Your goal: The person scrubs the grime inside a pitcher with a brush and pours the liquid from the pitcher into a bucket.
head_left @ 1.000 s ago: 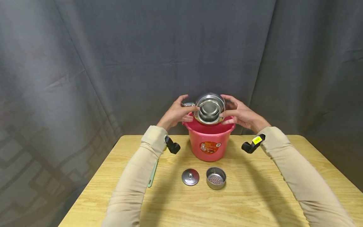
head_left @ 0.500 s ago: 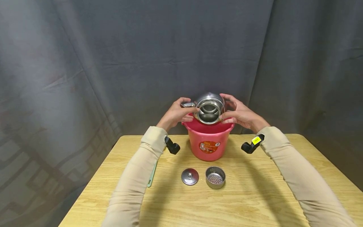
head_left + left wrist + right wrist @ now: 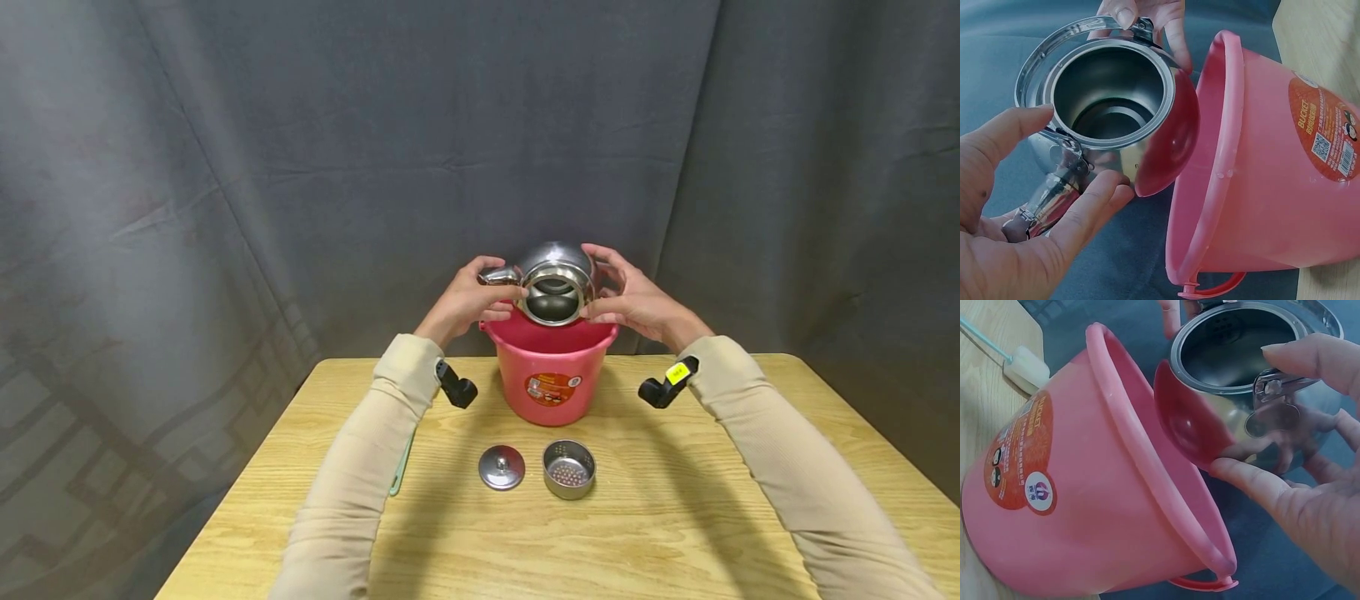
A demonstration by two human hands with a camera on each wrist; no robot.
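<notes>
A shiny steel teapot (image 3: 557, 255) is held up over the pink bucket (image 3: 551, 371), tipped so that its uncovered mouth faces the wearer and somewhat downward. My left hand (image 3: 474, 293) grips it on the spout side, thumb at the rim and fingers beneath the body; the spout (image 3: 1047, 203) lies within that hand. On the opposite side my right hand (image 3: 633, 298) holds the body, its thumb near the hinge of the clear handle (image 3: 1041, 53). The inside looks bare down to the bottom in the left wrist view. No stream of liquid can be made out.
On the wooden table (image 3: 480, 550), in front of the bucket, lie a round steel lid (image 3: 502, 467) and a perforated steel strainer basket (image 3: 568, 469). A brush with a pale green handle (image 3: 402, 467) lies partly behind the left sleeve; its white sponge head (image 3: 1025, 369) shows in the right wrist view.
Both hands have tipped the teapot further, so its mouth points lower and more of its upper body shows. Lid, strainer basket and bucket have stayed in place.
</notes>
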